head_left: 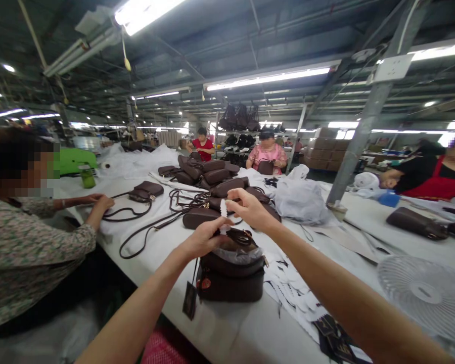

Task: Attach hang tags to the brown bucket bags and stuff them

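A dark brown handbag (231,288) stands in front of me with its top open and clear plastic (238,254) inside. Above its opening, a coiled dark strap (240,236) is bunched up. My left hand (202,237) is closed on the lower part of a white scalloped strip (223,208), beside the coil. The fingertips of my right hand (246,206) pinch the same strip higher up. From the bag's left side hangs a black tag (190,301) on a cord. Whether the strip goes round the strap is hidden by my fingers.
More brown bags (200,174) and their straps lie piled beyond. Loose white strips (291,288) and black tags (333,338) lie at right, near a white fan (424,293). A metal post (364,121) rises at right. A co-worker's hands (100,205) rest by a bag strap at left.
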`<state>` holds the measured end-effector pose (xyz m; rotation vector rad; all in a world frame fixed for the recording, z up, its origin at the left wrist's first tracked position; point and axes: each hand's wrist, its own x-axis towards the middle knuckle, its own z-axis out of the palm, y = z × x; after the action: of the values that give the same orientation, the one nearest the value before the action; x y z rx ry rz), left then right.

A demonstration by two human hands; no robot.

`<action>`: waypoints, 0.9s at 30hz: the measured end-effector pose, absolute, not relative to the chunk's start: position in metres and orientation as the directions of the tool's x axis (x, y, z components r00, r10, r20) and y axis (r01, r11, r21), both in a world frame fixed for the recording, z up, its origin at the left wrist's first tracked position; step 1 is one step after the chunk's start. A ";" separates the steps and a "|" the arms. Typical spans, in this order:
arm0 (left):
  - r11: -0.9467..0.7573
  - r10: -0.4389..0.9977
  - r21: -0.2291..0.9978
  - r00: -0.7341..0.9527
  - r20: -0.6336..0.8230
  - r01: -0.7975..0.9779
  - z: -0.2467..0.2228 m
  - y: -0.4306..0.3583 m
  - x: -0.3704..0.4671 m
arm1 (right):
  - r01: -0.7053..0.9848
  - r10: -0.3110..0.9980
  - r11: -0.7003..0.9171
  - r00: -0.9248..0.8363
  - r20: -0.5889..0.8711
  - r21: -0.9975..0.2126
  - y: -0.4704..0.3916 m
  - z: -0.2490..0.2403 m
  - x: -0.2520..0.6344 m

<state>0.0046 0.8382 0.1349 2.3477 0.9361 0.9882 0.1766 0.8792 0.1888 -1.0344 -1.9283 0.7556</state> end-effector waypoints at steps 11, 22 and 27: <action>-0.594 0.606 0.229 0.242 0.758 0.771 0.147 0.810 0.016 | 0.751 0.783 0.545 -0.615 -0.093 -0.373 0.871 0.196 0.190; -0.603 0.741 0.028 0.546 0.391 0.797 0.086 0.793 0.043 | 0.546 0.751 0.122 -0.597 -0.283 -0.829 0.880 0.201 0.203; -0.697 0.632 -0.033 0.636 0.443 0.716 0.080 0.795 0.036 | 0.523 0.707 0.039 -0.616 -0.346 -0.851 0.874 0.187 0.202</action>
<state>0.0361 0.7953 0.0802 3.0243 1.2630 0.6842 0.2016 0.8738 0.1874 -1.2822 -2.1346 1.6222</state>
